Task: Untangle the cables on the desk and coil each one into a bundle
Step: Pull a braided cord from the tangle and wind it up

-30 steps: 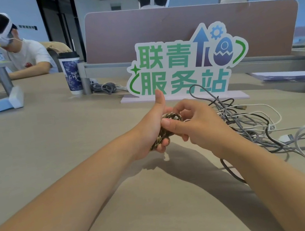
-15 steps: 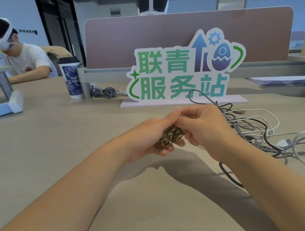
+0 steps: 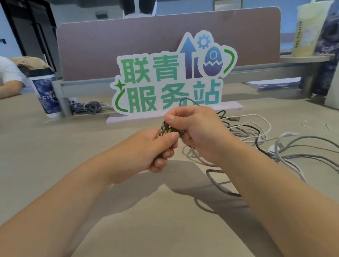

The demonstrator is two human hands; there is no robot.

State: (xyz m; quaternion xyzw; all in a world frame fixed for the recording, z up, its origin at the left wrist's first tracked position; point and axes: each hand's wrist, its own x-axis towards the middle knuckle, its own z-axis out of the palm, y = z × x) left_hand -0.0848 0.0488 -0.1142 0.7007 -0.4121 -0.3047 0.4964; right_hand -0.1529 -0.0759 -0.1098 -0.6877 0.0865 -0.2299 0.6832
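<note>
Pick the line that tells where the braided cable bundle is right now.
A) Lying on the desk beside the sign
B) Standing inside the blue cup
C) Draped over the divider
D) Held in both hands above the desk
D: the left hand and the right hand both grip the braided cable bundle, which is lifted clear of the desk.

My left hand (image 3: 147, 149) has dropped its thumb, which stood straight up a second ago, so it now lies across the bundle (image 3: 167, 128). My right hand (image 3: 199, 130) has gone from pinching the top loop to curling over the bundle's right end, thumb on top. My view has swung slightly right, bringing the tea cup (image 3: 312, 27) fully in.
</note>
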